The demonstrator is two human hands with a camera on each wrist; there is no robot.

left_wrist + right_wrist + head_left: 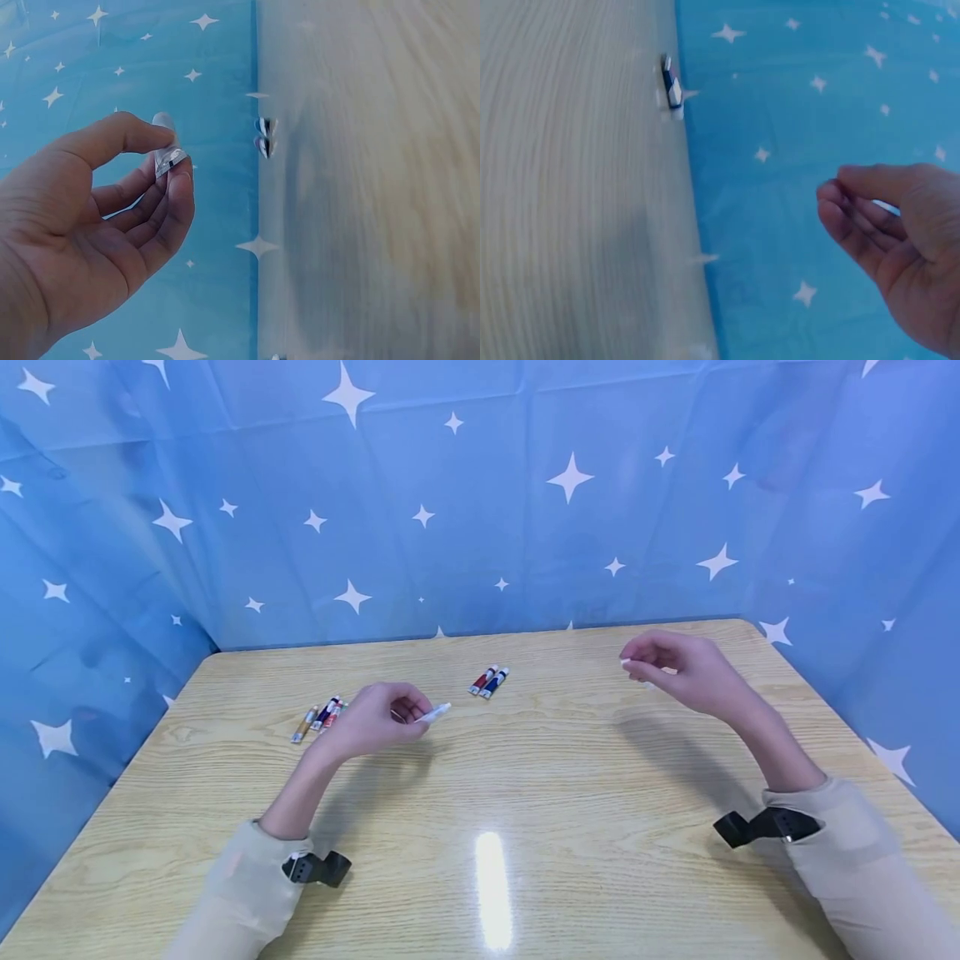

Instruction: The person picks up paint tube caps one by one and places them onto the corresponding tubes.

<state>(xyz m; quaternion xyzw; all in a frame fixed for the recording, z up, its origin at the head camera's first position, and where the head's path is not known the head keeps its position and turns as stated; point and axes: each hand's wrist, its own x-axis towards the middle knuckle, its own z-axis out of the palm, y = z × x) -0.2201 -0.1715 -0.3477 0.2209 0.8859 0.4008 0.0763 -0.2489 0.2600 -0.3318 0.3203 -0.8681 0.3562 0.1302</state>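
Observation:
My left hand (378, 720) pinches a small white paint tube (433, 713) between thumb and fingers, above the table. In the left wrist view the tube's crimped silver end (171, 160) faces the camera, and its rounded white end points up. On the right, my right hand (675, 670) is raised over the table with thumb and fingertips together. A tiny white thing (626, 662) shows at those fingertips in the head view; I cannot tell what it is. The right wrist view hides it behind the fingers.
Several paint tubes (304, 724), among them ochre, dark blue and red ones, lie by the left hand. A red tube (483, 680) and a blue tube (494, 683) lie side by side near the table's back edge. A blue star-patterned curtain (480, 510) stands behind the wooden table (570, 827).

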